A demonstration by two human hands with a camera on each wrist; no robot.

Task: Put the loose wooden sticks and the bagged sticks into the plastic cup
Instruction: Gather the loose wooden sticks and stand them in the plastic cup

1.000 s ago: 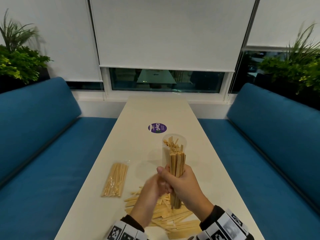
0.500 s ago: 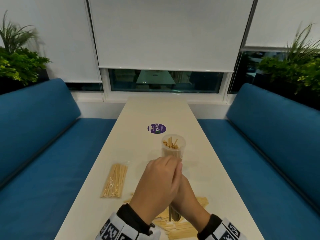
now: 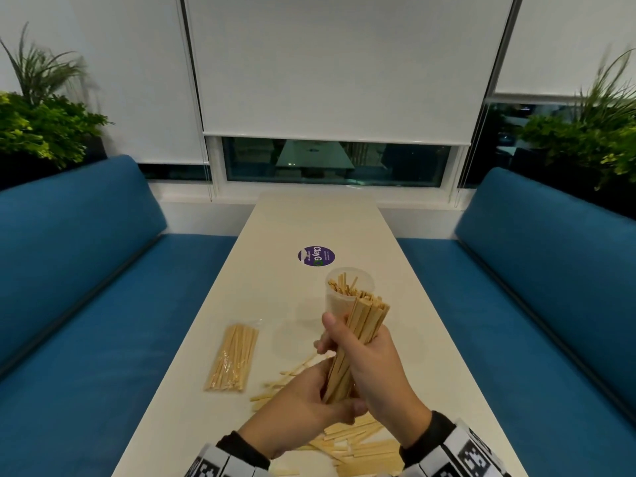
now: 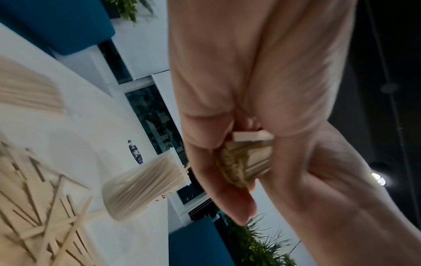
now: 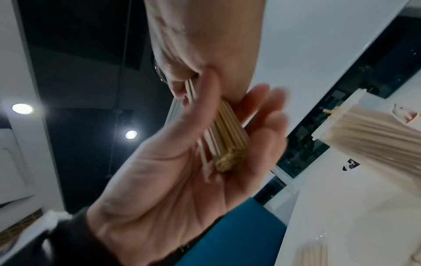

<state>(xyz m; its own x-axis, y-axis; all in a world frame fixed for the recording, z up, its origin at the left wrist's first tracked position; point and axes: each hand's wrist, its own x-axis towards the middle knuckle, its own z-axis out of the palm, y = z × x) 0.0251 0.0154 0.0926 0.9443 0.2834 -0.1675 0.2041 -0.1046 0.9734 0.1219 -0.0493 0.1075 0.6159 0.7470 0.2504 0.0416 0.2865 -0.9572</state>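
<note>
A bundle of loose wooden sticks [image 3: 364,325] tilts up and to the right, its top just in front of the plastic cup [image 3: 349,294], which stands upright with several sticks in it. My right hand [image 3: 375,359] grips the bundle around its middle. My left hand [image 3: 306,404] cups the bundle's lower end. In the right wrist view the left hand's palm [image 5: 170,180] lies flat against the bundle's end [image 5: 230,133], fingers nearly straight. More loose sticks [image 3: 351,445] lie in a pile under my hands. The bagged sticks [image 3: 234,359] lie flat to the left.
The long white table [image 3: 309,222] runs away from me, with a purple round sticker [image 3: 316,257] beyond the cup. Blue benches [image 3: 86,304] flank both sides. Plants stand behind the bench backs, and a window with blinds closes the far end.
My left hand came off the top of the bundle and dropped to its lower end. The bundle rose off the pile and now tilts toward the cup.
</note>
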